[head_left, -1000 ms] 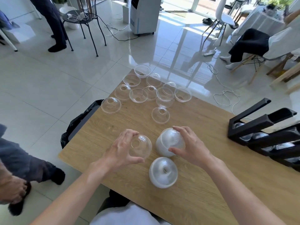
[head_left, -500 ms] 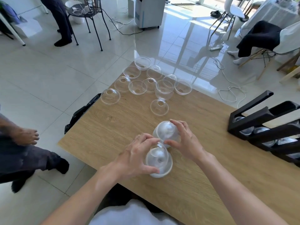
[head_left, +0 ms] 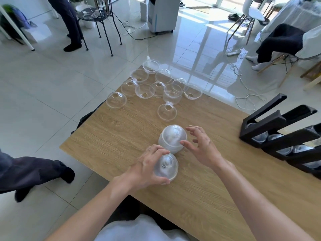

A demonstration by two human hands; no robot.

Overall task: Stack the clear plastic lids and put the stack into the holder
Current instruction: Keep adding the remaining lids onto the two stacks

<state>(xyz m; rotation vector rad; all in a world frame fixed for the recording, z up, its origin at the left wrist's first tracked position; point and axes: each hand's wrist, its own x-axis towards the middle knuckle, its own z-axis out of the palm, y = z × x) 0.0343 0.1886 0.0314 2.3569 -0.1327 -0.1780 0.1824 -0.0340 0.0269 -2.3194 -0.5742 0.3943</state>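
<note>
On wood, cloudy domed lid stacks [head_left: 172, 139] stand between both hands [head_left: 146, 168]

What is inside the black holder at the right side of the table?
Between the bars of the black holder, clear domed lids lie in rows. The bars cover much of them, so their number cannot be told.

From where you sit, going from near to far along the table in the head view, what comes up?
Left hand gripping the near lid stack → taller lid stack → single lid → cluster of loose lids at the far corner.
</note>
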